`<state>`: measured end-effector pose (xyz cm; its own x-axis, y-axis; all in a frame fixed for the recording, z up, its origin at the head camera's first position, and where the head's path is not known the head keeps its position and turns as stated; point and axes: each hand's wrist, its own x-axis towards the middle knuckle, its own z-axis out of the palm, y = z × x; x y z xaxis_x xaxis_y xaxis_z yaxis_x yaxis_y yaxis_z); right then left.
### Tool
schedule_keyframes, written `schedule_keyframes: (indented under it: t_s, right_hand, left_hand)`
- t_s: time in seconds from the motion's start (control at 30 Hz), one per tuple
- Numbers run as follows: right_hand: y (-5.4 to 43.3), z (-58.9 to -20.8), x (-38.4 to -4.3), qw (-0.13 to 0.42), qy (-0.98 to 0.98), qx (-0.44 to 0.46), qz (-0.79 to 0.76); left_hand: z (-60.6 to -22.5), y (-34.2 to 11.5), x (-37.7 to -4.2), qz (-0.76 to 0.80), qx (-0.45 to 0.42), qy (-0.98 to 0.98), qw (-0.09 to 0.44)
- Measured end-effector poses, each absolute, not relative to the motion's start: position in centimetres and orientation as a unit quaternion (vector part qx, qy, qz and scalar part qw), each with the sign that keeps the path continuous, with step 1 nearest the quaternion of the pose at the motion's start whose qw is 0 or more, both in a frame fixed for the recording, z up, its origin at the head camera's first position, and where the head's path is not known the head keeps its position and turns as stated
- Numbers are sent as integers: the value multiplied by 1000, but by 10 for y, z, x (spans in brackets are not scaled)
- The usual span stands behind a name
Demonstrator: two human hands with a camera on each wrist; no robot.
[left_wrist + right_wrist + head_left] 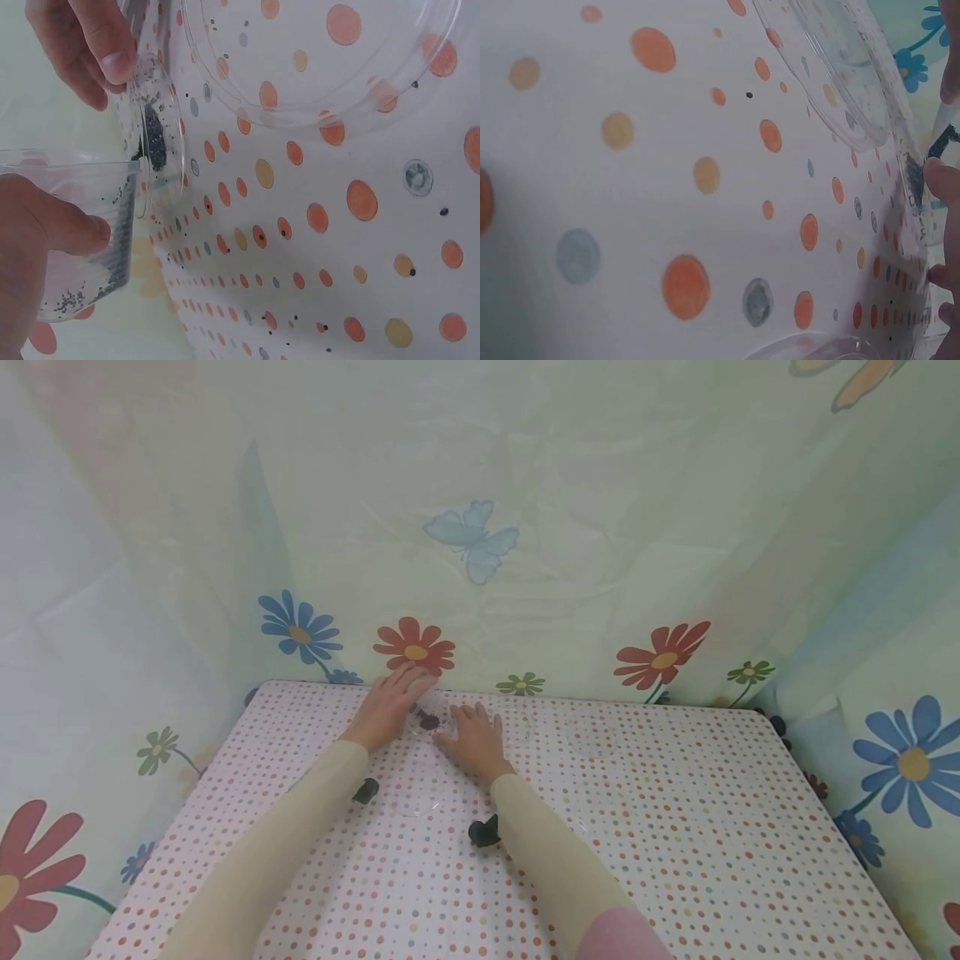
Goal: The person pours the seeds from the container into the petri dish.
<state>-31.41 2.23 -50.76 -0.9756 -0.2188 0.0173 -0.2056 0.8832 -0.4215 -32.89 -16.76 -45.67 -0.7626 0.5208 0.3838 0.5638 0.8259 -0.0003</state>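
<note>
My left hand [390, 703] grips a clear plastic cup [90, 247] with the thumb across its wall. The cup is tilted, and small black grains [120, 244] cling along its lower side. Its rim is right at a shallow clear dish [174, 169], which holds a dark heap of the same grains [154, 139]. My right hand [476, 739] is on the dish's right side, fingers spread and relaxed. In the left wrist view its fingertip [118, 66] is at the dish's rim; in the right wrist view the hand shows only at the right edge.
Another clear round dish [416, 810] is on the dotted tablecloth [675, 827], nearer than the hands. More faint clear dishes [592, 739] lie to the right. Loose black grains [444, 211] are scattered on the cloth. A flowered curtain [562, 568] hangs behind the table.
</note>
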Motion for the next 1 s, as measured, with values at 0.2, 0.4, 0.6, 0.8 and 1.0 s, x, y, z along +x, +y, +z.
schedule_keyframes:
  t_s: [0.2, 0.4, 0.6, 0.8, 1.0]
  right_hand:
    - [25, -511, -316, 7, 970, -118, -214]
    - [28, -512, -317, 2, 967, -127, -223]
    - [30, -506, -314, 1, 964, -128, -232]
    - [36, -504, -313, -9, 967, -138, -216]
    - [42, -501, -311, -23, 961, -150, -230]
  left_hand:
    - [-456, -168, -329, -111, -262, -941, 181]
    - [-455, -171, -329, -143, -231, -948, 167]
    - [-456, -173, -328, -163, -221, -946, 175]
    - [-456, -175, -327, -177, -216, -940, 194]
    - [-453, -175, -323, -182, -211, -938, 205]
